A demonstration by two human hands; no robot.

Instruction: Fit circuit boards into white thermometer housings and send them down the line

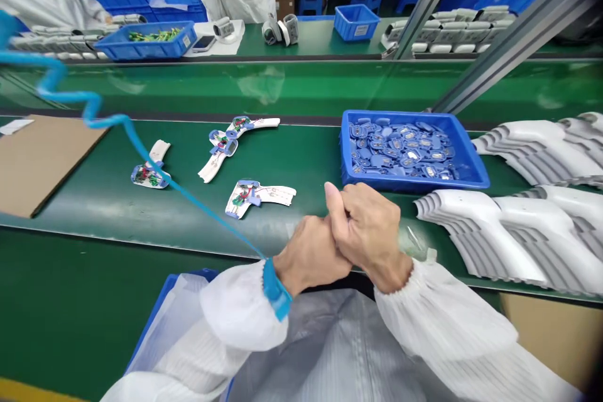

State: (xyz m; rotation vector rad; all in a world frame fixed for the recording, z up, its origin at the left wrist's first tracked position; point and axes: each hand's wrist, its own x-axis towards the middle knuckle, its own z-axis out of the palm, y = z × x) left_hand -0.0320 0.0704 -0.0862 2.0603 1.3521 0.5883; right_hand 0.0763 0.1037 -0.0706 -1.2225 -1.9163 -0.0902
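Note:
My left hand (313, 253), with a blue strap round its wrist, is closed and pressed against my right hand (370, 229). The right hand is also closed, its thumb pointing up. Whatever lies inside either hand is hidden. Ahead and to the left, a white shell with wires and blue parts (277, 194) rests on the green bench. Two more such shells (214, 165) touch or overlap beyond it, and another (149, 174) is at the left. Behind my right hand stands a blue bin (417, 184) full of small blue parts.
Stacked white curved shells (475, 217) cover the right side. Brown cardboard (42, 160) lies at the left. A coiled blue cord (136, 138) runs to my left wrist. Metal posts (499, 44) rise at the right. Across the bench are people in white coats and blue bins (357, 22).

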